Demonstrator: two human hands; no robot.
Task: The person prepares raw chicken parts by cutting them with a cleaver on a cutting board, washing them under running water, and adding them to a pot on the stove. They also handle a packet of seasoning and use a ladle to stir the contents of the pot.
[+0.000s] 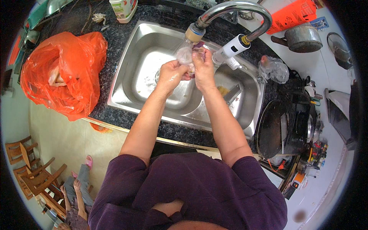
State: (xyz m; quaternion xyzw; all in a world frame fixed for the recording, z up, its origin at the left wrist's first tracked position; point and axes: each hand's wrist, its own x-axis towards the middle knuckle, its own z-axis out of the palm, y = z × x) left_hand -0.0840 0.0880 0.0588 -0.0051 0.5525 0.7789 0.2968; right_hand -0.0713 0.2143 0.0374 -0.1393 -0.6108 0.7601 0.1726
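Both my hands are under the tap, above the double-bowl steel sink (130, 57). My left hand (172, 75) and my right hand (203, 67) meet on a small whitish and purple item (185, 56). Water and my fingers partly cover it, so I cannot tell what it is. Water runs onto it from the faucet head (195, 33), just above my fingers. To the right, in the smaller bowl, lies a wide-bladed knife (234, 93) beside a yellowish piece (223, 90). Small scraps lie on the floor of the larger bowl.
An orange plastic bag (83, 63) stands on the dark speckled counter to the left. Behind the sink is a white bottle (124, 11). To the right are a clear plastic bag (274, 69), a saucepan (304, 39) and a dark wok (270, 129). A person (77, 198) sits at lower left.
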